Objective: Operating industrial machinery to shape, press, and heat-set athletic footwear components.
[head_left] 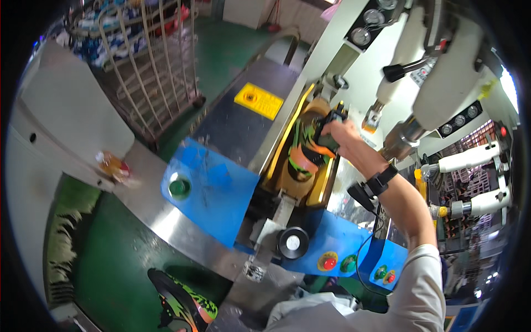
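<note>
A black, green and orange sports shoe (303, 157) lies in the yellow-sided cradle of a press machine, its striped end toward me. My right hand (344, 136) reaches over it from the right, fingers closed round a dark part at the shoe's upper side. The hand hides much of that part, and I cannot make out whether it belongs to the shoe. At the lower edge a similar shoe (188, 301) is tilted above the green floor. Only a sliver of my left hand (181, 330) shows beneath it, gripping this shoe; most of the hand is out of view.
White press arms (448, 72) with metal heads hang close to my right forearm. A round black knob (293, 243) stands before the cradle. Blue panels carry a green button (179, 188) and a red button (328, 263). A wire cart (149, 72) stands far left.
</note>
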`<state>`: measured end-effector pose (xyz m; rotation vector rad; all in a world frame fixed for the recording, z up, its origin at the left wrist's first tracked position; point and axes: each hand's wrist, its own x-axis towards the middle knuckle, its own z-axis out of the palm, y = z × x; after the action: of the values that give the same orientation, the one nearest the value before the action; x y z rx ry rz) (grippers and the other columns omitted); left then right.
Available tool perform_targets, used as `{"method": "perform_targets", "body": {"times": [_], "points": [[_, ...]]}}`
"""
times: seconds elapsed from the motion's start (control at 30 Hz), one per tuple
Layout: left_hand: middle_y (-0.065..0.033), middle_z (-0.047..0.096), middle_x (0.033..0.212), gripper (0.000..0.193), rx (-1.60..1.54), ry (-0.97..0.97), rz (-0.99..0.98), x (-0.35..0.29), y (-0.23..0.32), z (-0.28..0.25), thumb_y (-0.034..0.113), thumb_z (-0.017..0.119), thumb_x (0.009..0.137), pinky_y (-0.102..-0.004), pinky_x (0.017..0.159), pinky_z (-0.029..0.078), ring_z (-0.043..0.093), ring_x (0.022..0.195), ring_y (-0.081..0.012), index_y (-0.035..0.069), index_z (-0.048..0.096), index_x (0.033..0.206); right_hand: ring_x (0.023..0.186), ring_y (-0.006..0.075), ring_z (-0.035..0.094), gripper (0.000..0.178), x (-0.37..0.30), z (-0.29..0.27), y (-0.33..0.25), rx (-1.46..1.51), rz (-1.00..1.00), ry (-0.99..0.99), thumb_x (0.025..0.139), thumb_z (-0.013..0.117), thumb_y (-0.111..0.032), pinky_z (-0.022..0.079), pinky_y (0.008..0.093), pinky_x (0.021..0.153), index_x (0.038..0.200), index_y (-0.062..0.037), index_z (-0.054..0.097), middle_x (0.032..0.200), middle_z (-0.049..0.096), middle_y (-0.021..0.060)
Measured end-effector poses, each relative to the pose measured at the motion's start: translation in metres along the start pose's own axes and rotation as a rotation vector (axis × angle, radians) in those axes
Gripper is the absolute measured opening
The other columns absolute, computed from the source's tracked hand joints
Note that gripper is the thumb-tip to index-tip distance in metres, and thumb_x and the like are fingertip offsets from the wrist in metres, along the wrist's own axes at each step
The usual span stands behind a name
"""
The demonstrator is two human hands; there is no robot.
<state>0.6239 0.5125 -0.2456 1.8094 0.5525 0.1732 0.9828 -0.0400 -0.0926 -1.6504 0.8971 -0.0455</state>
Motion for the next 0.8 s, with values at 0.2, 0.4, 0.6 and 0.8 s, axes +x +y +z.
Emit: {"method": "perform_targets", "body": {"times": [0.2,0.4,0.6,0.8], "points": [[-0.0122,0.059,0.101,0.030,-0.727,0.231,-0.670,0.037,-0.202,-0.032,0.012,0.054,0.077,-0.0412,0.080,0.044,0.056,0.094,-0.0279,-0.004,0.054,0.103,0.098,0.0458,0.054,0.051,0.008,0.082,0.063,-0.463,-0.388,0.365,0.068,0.055,-0.011,0.042,0.0477,0.092,0.109,0.0124,0.038,0.101,0.054,0.0323],[-0.0132,0.057,0.119,0.058,-1.055,-0.037,-0.604,0.013,0.067,0.059,0.013,0.055,0.065,-0.0450,0.101,0.044,0.055,0.112,-0.0316,0.003,0.050,0.122,0.105,0.0478,0.050,0.050,-0.001,0.059,0.047,-0.367,-0.315,0.444,0.066,0.055,-0.010,0.041,0.0476,0.096,0.108,0.0129,0.039,0.105,0.052,0.0350],[-0.0134,0.057,0.118,0.058,-0.896,-0.036,-0.499,-0.001,0.064,0.079,0.010,0.053,0.064,-0.0470,0.102,0.043,0.054,0.113,-0.0320,0.003,0.051,0.122,0.111,0.0376,0.055,0.072,-0.033,0.028,0.036,-0.372,-0.141,0.072,0.079,0.066,-0.030,0.048,0.0426,0.091,0.126,0.0122,0.032,0.121,0.051,0.0303],[-0.0124,0.061,0.105,0.048,-1.014,-0.219,-0.505,-0.011,0.095,0.053,0.013,0.051,0.065,-0.0431,0.094,0.048,0.060,0.100,-0.0295,0.000,0.056,0.110,0.127,0.0471,0.039,0.075,-0.233,-0.015,0.085,-0.711,-0.950,-0.276,0.081,0.067,-0.020,0.037,0.0465,0.104,0.138,0.0097,0.029,0.138,0.037,0.0335]]}}
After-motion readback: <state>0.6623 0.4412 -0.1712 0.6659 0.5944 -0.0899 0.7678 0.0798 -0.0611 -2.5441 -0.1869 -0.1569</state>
